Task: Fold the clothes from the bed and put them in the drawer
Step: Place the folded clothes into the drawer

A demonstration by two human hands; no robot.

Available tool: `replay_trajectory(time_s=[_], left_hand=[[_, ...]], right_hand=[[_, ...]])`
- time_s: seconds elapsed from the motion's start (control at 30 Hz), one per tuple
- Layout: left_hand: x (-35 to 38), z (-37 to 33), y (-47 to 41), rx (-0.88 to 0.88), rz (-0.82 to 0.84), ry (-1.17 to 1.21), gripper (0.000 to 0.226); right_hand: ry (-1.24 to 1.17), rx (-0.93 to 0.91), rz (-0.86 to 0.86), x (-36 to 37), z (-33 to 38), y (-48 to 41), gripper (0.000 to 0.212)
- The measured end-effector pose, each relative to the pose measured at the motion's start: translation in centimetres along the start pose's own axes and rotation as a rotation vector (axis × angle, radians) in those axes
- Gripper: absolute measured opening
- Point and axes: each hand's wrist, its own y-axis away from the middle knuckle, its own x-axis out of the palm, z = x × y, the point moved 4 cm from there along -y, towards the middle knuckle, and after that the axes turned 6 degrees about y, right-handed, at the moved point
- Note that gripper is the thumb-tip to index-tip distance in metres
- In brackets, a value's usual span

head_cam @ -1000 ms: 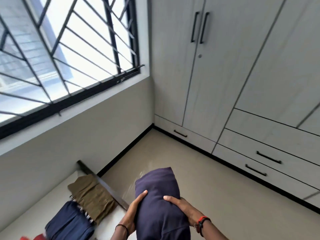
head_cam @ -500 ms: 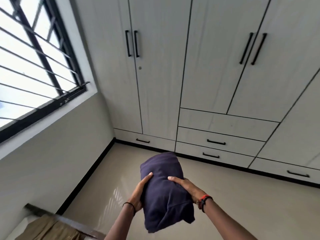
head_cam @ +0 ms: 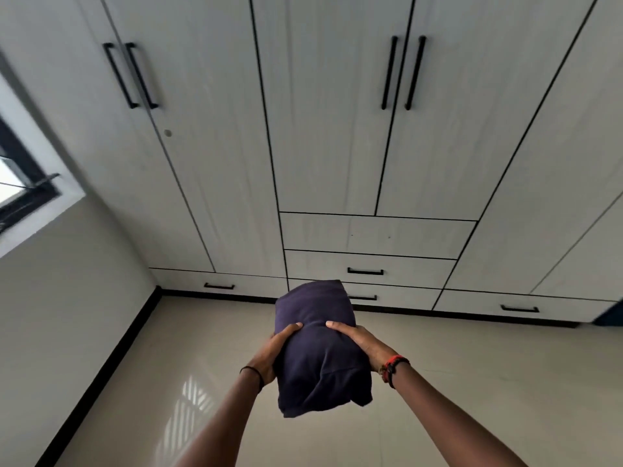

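Purple folded garment sits clasped between left hand and right hand, aloft before the closed drawers. Freeing one hand for a handle may let the folds slump open.

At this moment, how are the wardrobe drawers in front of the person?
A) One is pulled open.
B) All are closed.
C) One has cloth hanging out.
B: the drawers all sit flush in the wardrobe; the left hand and right hand hold the folded purple garment.
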Motion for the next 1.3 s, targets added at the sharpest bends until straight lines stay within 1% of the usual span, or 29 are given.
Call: replay_trajectory(time_s=[0.07,0.13,0.23,0.4,0.57,0.6,0.73,0.8,0.97,1.13,1.23,1.3], left_hand=[[2.2,-0.8,-1.9,0.012,0.008,-0.004,0.052],[4.5,-1.3,-4.0,0.005,0.017,-0.026,0.053],[6.3,-1.7,-6.2,0.007,0.029,-0.05,0.051],[8.4,-2.4,-10.5,-0.018,0.001,-0.093,0.056],[10.1,-3.5,-14.5,-0.094,0.072,-0.146,0.053],[10.3,-3.7,-15.4,-0.113,0.087,-0.152,0.053],[10.5,-4.4,-19.7,-0.178,0.143,-0.209,0.065],[10.5,-4.8,-21.7,-0.181,0.153,-0.22,0.07],[10.3,-5.7,-27.6,-0.158,0.145,-0.269,0.084],[11.0,-6.2,-32.3,-0.143,0.143,-0.282,0.079],[11.5,-6.1,-34.3,-0.138,0.143,-0.294,0.086],[12.1,-5.9,-35.9,-0.143,0.146,-0.279,0.086]], right_hand=[[-0.016,0.01,0.001,-2.3,0.6,-0.9,0.05],[-0.05,0.028,-0.009,-5.1,0.7,-2.5,0.053],[-0.073,0.06,-0.018,-7.3,0.8,-3.9,0.058],[-0.171,0.095,-0.018,-9.8,1.0,-6.6,0.045],[-0.229,0.145,-0.043,-11.8,0.2,-10.3,0.057],[-0.24,0.156,-0.049,-12.2,0.1,-11.1,0.058],[-0.301,0.187,-0.08,-13.3,0.3,-14.2,0.048],[-0.316,0.196,-0.087,-13.5,0.7,-15.2,0.045],[-0.379,0.224,-0.109,-14.4,1.4,-19.4,0.052],[-0.453,0.218,-0.14,-15.8,1.5,-23.2,0.066],[-0.567,0.206,-0.116,-16.8,1.4,-25.0,0.058],[-0.641,0.216,-0.157,-18.2,0.8,-26.7,0.061]])
